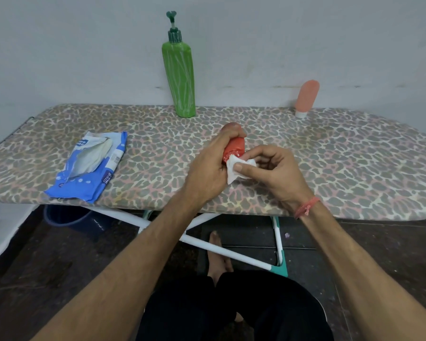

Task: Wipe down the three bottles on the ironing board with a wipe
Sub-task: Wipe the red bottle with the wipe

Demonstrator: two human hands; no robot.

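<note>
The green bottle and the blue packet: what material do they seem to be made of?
The green bottle looks like smooth, glossy plastic: light streaks run down its side. The blue packet seems thin plastic film, since it lies crumpled and torn open.

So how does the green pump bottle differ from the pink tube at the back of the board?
The green pump bottle is much taller than the pink tube. The bottle has a dark green pump on top; the tube stands on its white cap. The bottle stands near the board's middle, the tube towards the right. Both are upright on the ironing board by the wall, untouched by either hand.
</note>
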